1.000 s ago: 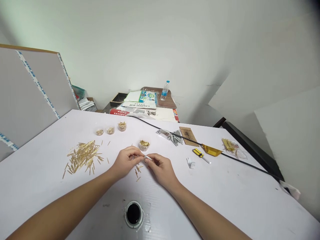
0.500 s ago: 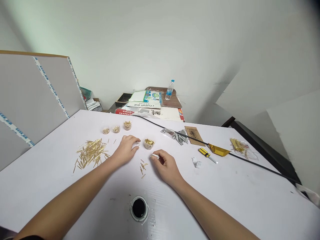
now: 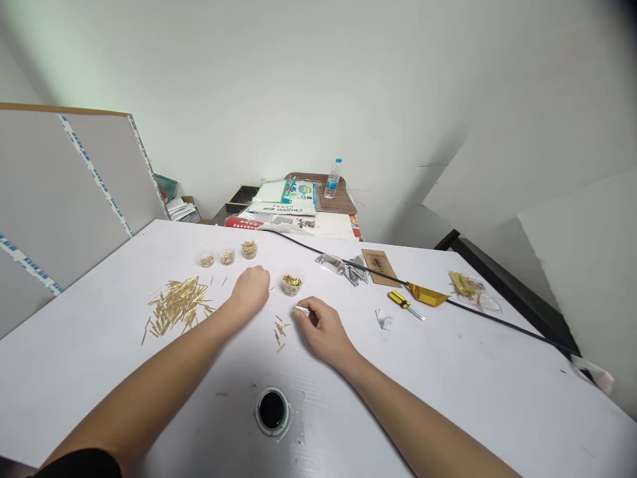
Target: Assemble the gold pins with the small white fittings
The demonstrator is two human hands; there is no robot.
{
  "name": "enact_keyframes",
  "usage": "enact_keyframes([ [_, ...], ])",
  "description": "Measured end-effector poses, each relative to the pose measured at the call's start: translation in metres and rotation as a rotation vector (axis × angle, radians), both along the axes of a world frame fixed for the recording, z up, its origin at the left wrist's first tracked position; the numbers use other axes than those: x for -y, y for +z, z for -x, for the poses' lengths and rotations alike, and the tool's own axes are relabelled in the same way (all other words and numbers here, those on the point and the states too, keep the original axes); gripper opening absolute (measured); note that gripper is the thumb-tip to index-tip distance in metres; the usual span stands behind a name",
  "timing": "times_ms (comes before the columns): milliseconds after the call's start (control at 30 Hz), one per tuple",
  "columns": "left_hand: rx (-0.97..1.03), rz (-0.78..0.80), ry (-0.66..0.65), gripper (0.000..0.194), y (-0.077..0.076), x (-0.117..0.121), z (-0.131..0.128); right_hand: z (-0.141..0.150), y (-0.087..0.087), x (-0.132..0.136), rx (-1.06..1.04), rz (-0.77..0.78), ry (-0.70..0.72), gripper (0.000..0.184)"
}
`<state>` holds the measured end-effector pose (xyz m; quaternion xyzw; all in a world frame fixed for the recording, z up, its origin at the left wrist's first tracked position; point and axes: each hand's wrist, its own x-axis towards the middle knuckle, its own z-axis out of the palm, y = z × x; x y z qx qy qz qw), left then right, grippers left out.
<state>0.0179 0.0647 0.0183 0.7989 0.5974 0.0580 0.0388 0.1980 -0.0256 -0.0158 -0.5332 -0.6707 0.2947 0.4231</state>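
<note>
My left hand [image 3: 251,289] is closed, knuckles up, on the table between the large pile of gold pins [image 3: 180,302] and a clear cup of gold pins [image 3: 292,285]. Its fingertips are turned away, so whatever they grip is hidden. My right hand [image 3: 322,328] pinches a small white piece [image 3: 301,309] between thumb and forefinger, just in front of that cup. A small scatter of gold pins [image 3: 280,328] lies to the left of my right hand.
Three more small cups of gold parts stand behind, one of them a fuller cup [image 3: 249,249]. Rightward lie a yellow-black screwdriver [image 3: 404,303], a scrap of paper [image 3: 384,320], a brown envelope [image 3: 381,267] and a black cable [image 3: 497,322]. A round black-centred hole [image 3: 273,409] is at the front.
My left hand has gone from spread fingers to closed, fingertips now turned out of sight. My right hand keeps its pinch on the white piece. The whole view has shifted slightly.
</note>
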Motion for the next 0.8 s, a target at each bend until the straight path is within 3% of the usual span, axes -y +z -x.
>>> enact_keyframes([
  [167,0.044,-0.002,0.041,0.021,0.007,0.011,0.009,-0.001,-0.003,0.0,-0.004,-0.02,-0.007,0.023],
  [267,0.264,0.012,-0.014,0.013,0.009,0.029,0.017,-0.001,-0.003,0.0,-0.005,-0.032,-0.001,0.024],
  [400,0.565,-0.09,-0.175,0.02,-0.001,0.054,0.02,-0.002,-0.001,0.0,-0.02,-0.034,0.017,0.025],
  [600,0.653,-0.025,-0.474,0.018,-0.017,0.062,0.015,-0.002,0.001,0.001,-0.026,-0.04,0.048,0.023],
  [800,0.718,-0.018,-0.411,0.019,-0.025,0.059,0.017,-0.003,-0.001,0.001,-0.022,-0.054,0.059,0.021],
])
